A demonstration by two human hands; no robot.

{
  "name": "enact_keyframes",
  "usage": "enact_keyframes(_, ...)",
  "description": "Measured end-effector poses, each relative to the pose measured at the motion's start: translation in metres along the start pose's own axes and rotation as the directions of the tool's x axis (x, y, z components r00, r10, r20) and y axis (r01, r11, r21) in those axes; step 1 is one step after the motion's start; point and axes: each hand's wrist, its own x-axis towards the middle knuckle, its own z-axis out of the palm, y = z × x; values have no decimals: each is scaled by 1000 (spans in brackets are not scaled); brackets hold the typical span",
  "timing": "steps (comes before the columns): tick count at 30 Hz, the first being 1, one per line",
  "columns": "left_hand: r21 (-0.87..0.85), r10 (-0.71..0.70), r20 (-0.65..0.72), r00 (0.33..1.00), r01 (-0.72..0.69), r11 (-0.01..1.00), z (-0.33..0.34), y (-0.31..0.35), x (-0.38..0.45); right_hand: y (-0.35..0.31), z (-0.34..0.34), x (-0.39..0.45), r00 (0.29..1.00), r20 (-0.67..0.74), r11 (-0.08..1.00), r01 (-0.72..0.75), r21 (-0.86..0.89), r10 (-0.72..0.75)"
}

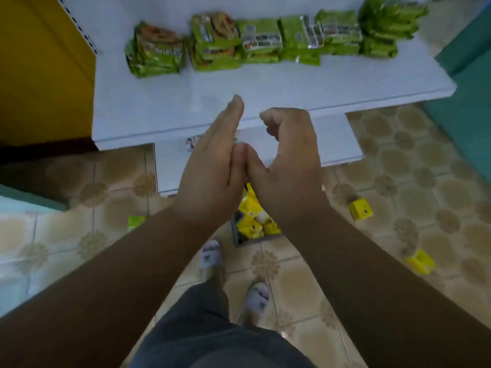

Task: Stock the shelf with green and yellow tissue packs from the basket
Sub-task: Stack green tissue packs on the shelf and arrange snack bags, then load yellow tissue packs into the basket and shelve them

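Observation:
A row of green packs (255, 41) lies along the back of the white shelf (164, 102). On the floor below my arms stands a dark basket (240, 239) holding yellow tissue packs (251, 220). My left hand (212, 160) is held edge-up with straight fingers over the shelf's front edge and holds nothing. My right hand (287, 155) is beside it with fingers curled and nothing in them. The two thumbs touch.
Two yellow packs lie loose on the tiled floor at the right, one (360, 209) near the shelf base, another (420, 261) farther out. A green pack (136, 222) lies on the floor at the left. A yellow panel (45, 67) borders the shelf's left side.

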Motion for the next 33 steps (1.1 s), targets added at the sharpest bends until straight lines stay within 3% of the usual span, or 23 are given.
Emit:
enact_keyframes(5,4,-162,162,973,164,986,65,-60,-19,79,42,-38,971,109,977,-211,-42,214)
enact_keyframes(16,58,-280,414,866,282,958,196,-213,4,234,144,-62,815,180,835,-540,-108,551)
enact_keyframes(24,132,-458,513,726,461,878,349,-322,-24,392,233,-126,586,210,616,-777,-129,783)
enact_keyframes(28,85,-673,463,576,727,681,412,-367,-42,467,271,-152,418,245,461,-875,-151,874)
enact_keyframes(33,123,-789,447,423,844,522,447,-422,-61,535,299,-176,274,322,358,-902,-241,906)
